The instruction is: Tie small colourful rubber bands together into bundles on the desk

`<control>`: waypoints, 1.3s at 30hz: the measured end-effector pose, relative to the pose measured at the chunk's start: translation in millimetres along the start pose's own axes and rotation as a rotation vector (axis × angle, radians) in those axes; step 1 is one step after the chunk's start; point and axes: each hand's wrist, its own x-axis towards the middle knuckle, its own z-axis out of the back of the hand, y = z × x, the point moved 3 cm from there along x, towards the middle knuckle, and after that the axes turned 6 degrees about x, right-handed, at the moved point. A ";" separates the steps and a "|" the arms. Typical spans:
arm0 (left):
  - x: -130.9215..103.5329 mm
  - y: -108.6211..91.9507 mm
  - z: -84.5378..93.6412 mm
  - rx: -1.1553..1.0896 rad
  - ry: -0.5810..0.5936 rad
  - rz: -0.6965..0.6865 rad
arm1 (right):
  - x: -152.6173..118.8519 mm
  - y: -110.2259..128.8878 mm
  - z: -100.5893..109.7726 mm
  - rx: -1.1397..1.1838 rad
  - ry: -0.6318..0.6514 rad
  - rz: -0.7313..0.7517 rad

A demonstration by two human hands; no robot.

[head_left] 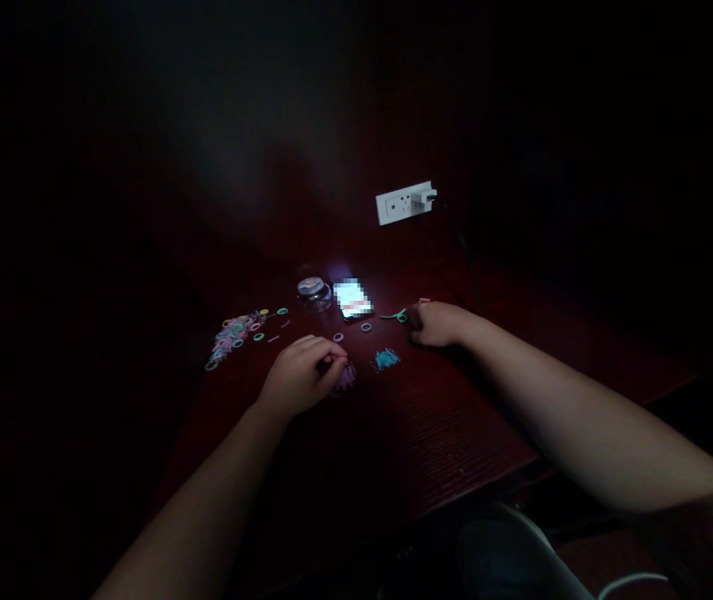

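Dark-red tabletop point(449, 408) bears a green looped item point(400, 315), far right, at curled fingertips of R hand point(439, 323) (grip: can't tell), prob. light, stiffness unclear, best held by its loop; L hand point(301, 372) has fingertips together by purple pile point(346, 379), contents hidden.

And here they are, two bare hands over the worktop point(444, 425): the left hand point(306, 375), smooth and rounded across the back, and the right hand point(437, 323), its fingertips lost in shadow. Both wrists are bare, slim, and now look at the forearms: the left forearm point(206, 492) bare all along its visible length, the right forearm point(562, 400) bare too, broadening toward the elbow. Dark cloth point(700, 542) there, right of the worktop's near edge! Below that same edge, a grey rounded shape point(499, 550) with pale edging point(537, 533), perhaps clothing, too dim to name.
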 end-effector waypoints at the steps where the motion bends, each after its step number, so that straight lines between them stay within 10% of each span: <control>1: 0.1 0.0 0.0 0.002 0.001 0.002 | 0.0 -1.5 1.3 0.014 0.005 0.008; 9: -8.1 49.0 13.8 0.253 -0.025 0.388 | 5.7 -16.2 7.4 0.098 -0.066 -0.093; 16: -30.4 107.2 10.2 0.435 0.202 0.840 | 5.8 -17.6 4.9 0.142 -0.008 -0.048; 39: -42.1 130.2 -11.1 0.346 0.221 0.754 | 21.1 -27.7 -6.8 0.234 -0.056 -0.059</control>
